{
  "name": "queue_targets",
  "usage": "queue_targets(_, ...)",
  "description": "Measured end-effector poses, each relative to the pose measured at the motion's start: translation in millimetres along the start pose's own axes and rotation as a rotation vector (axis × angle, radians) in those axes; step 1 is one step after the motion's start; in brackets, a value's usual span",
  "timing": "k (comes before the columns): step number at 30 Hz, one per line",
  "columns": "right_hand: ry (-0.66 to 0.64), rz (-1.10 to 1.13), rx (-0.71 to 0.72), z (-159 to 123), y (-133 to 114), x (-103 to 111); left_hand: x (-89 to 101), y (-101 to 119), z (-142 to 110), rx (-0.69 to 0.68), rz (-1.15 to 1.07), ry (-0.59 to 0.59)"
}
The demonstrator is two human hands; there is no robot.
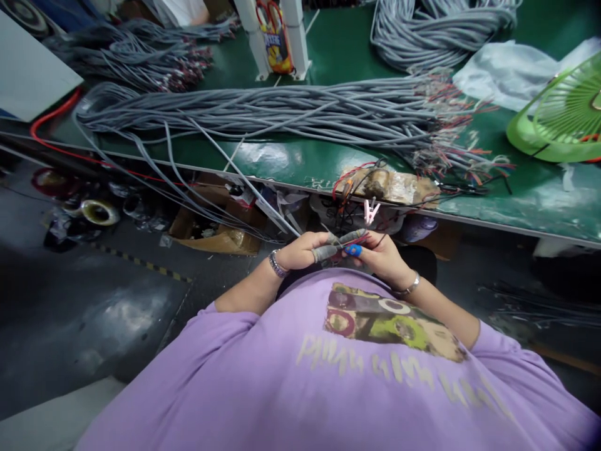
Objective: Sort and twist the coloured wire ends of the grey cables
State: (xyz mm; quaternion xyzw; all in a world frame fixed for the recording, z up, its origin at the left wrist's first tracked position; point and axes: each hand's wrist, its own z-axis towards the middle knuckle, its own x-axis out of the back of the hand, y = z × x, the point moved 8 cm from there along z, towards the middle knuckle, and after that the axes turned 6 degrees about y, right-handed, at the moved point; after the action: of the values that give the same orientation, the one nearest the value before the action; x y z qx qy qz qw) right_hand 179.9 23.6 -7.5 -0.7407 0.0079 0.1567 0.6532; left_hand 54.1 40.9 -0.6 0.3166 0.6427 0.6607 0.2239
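My left hand point(305, 250) and my right hand point(382, 254) meet close to my chest, just below the table edge. Both are closed on the end of a grey cable point(263, 200) that runs up and left to the bench. Grey finger cots cover my left fingertips, and a blue cot point(353, 250) sits on a right finger. Thin red wires point(364, 239) stick out of the cable end between my fingers. I wear a bracelet on each wrist and a purple shirt.
A long bundle of grey cables point(282, 113) lies across the green bench point(291, 163), its stripped coloured ends at the right. More cable bundles point(436, 31) lie behind. A green fan point(563, 113) stands at the right. A small test fixture with clips point(375, 188) sits at the bench edge. Boxes and tape rolls lie underneath.
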Motion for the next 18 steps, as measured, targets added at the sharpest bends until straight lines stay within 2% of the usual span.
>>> queue_targets(2,-0.085,0.072,-0.08,-3.1,6.7,-3.0,-4.8,6.1,-0.1,-0.003,0.088,-0.152)
queue_targets(3,-0.121,0.117,-0.124,-4.6,10.8,-4.4,-5.8,9.4,0.5,-0.021,0.125,-0.19)
queue_targets(5,-0.141,0.228,-0.186,-6.1,17.1,-4.1,-5.5,17.0,3.6,-0.091,0.175,-0.195)
queue_targets(8,-0.025,0.392,-0.181,-2.7,18.8,10.0,-1.7,27.4,7.8,-0.23,0.205,-0.107)
queue_targets(12,0.164,0.467,-0.102,1.4,11.2,44.5,2.9,35.2,7.0,-0.351,0.226,0.003)
queue_targets(15,0.337,0.514,-0.032,0.8,8.6,76.7,8.7,43.6,4.9,-0.454,0.308,0.161)
queue_targets(18,0.406,0.411,-0.091,2.1,20.7,90.3,8.5,52.5,3.3,-0.588,0.489,0.331)
